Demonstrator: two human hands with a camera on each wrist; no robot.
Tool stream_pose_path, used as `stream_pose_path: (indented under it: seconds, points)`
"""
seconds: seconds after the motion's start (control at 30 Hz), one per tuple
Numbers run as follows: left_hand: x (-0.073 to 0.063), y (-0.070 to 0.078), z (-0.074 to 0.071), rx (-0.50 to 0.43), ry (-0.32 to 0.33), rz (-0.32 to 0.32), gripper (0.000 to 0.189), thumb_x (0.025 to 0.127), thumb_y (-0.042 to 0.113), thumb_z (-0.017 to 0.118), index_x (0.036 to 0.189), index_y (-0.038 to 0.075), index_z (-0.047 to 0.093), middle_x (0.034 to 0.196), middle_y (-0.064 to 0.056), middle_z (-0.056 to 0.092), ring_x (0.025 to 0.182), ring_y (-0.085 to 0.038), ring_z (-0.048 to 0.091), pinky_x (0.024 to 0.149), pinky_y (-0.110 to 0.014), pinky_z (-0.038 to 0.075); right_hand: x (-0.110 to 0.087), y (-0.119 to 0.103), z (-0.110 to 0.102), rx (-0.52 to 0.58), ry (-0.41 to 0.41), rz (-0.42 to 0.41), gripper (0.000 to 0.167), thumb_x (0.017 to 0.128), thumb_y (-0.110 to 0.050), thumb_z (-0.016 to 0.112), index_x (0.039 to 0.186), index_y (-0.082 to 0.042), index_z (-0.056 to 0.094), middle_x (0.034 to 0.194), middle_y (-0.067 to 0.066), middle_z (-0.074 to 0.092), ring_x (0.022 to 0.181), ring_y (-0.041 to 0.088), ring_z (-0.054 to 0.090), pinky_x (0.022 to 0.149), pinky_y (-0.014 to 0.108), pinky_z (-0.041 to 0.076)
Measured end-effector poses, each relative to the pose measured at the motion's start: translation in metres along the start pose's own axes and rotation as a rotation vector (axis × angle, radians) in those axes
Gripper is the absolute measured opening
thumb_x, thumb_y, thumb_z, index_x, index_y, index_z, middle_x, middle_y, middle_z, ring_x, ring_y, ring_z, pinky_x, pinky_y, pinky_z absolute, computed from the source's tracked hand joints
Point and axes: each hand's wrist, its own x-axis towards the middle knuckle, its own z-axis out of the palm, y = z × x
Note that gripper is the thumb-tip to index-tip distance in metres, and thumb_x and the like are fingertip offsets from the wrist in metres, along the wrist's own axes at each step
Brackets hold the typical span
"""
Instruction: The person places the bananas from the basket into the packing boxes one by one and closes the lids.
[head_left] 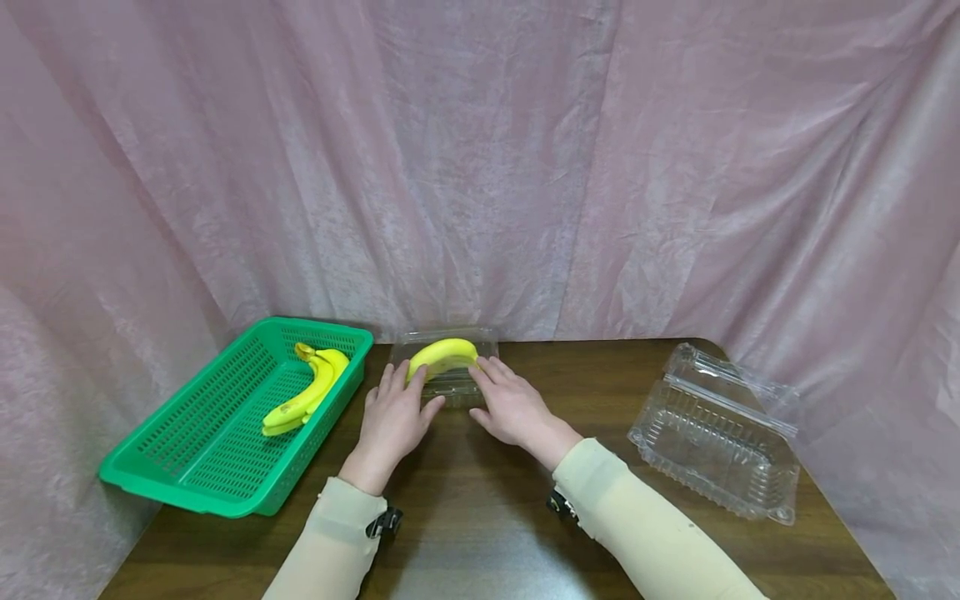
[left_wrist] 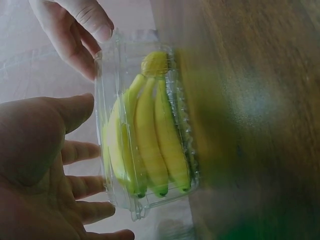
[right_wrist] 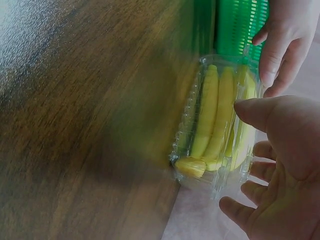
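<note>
A clear plastic clamshell box [left_wrist: 131, 204] holds a bunch of yellow bananas [head_left: 444, 353], at the far edge of the table in the head view. The bananas' joined stem end points towards the right hand and shows through the plastic in both wrist views. My left hand [head_left: 393, 417] is at the box's near left side, its fingers spread and nearly straight along the top edge. At the near right side is my right hand [head_left: 514, 403], fingers extended and fingertips right at the plastic. Neither hand curls round the box.
To the left stands a green perforated basket [head_left: 202, 507] with another bunch of bananas [head_left: 311, 392] lying in it. A second clear clamshell box [head_left: 712, 442] lies at the right with its lid raised. Behind the brown wooden table [head_left: 480, 533] hangs a pink curtain [head_left: 480, 167].
</note>
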Motion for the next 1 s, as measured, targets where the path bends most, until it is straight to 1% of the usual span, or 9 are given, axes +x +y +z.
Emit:
stream_pose_path:
  seconds: [0.27,0.4,0.5,0.67,0.9,1.0]
  points:
    - [0.002,0.001,-0.002,0.001,-0.005,0.003,0.070,0.109,0.049,0.069,0.163,0.007,0.052,0.169,-0.031,0.041,0.159,-0.055,0.030,0.116,-0.079,0.035,-0.001,0.000,-0.004,-0.021,-0.019,0.002,0.075,0.108,-0.037,0.074,0.169,-0.005,0.043,0.177,0.018,0.034,0.164,0.037,0.030,0.124,0.055,0.041]
    - [0.002,0.002,-0.002,0.000,-0.011,-0.004,0.070,0.109,0.049,0.069,0.164,0.008,0.052,0.170,-0.030,0.040,0.160,-0.054,0.029,0.118,-0.080,0.032,-0.004,0.000,-0.007,-0.025,-0.026,0.002,0.079,0.107,-0.037,0.076,0.171,-0.007,0.039,0.179,0.019,0.029,0.165,0.037,0.028,0.123,0.056,0.042]
    - [0.002,0.004,-0.002,0.006,-0.015,-0.008,0.071,0.109,0.050,0.069,0.164,0.008,0.052,0.171,-0.029,0.039,0.161,-0.053,0.028,0.120,-0.081,0.028,-0.008,0.001,-0.008,-0.026,-0.015,-0.003,0.081,0.107,-0.037,0.076,0.172,-0.007,0.038,0.179,0.020,0.029,0.165,0.038,0.027,0.123,0.057,0.041]
    - [0.000,0.007,-0.001,0.003,0.000,-0.004,0.071,0.109,0.050,0.069,0.164,0.008,0.053,0.171,-0.027,0.039,0.162,-0.051,0.028,0.122,-0.082,0.021,-0.017,0.003,-0.010,-0.040,0.007,-0.008,0.082,0.107,-0.038,0.075,0.173,-0.008,0.036,0.178,0.020,0.030,0.165,0.038,0.028,0.125,0.056,0.039]
    - [-0.003,0.016,-0.006,0.005,0.001,0.016,0.072,0.110,0.052,0.067,0.165,0.008,0.051,0.171,-0.027,0.040,0.162,-0.051,0.027,0.122,-0.083,0.019,-0.037,0.005,-0.015,0.003,0.021,-0.017,0.082,0.106,-0.035,0.078,0.172,-0.007,0.037,0.177,0.022,0.032,0.164,0.041,0.030,0.125,0.059,0.037]
    - [-0.005,0.021,-0.007,0.000,-0.001,0.026,0.072,0.110,0.052,0.066,0.165,0.008,0.051,0.171,-0.027,0.040,0.163,-0.051,0.026,0.122,-0.083,0.019,-0.045,0.006,-0.015,0.013,0.044,-0.024,0.081,0.105,-0.034,0.079,0.171,-0.007,0.040,0.175,0.022,0.035,0.162,0.042,0.033,0.125,0.059,0.037]
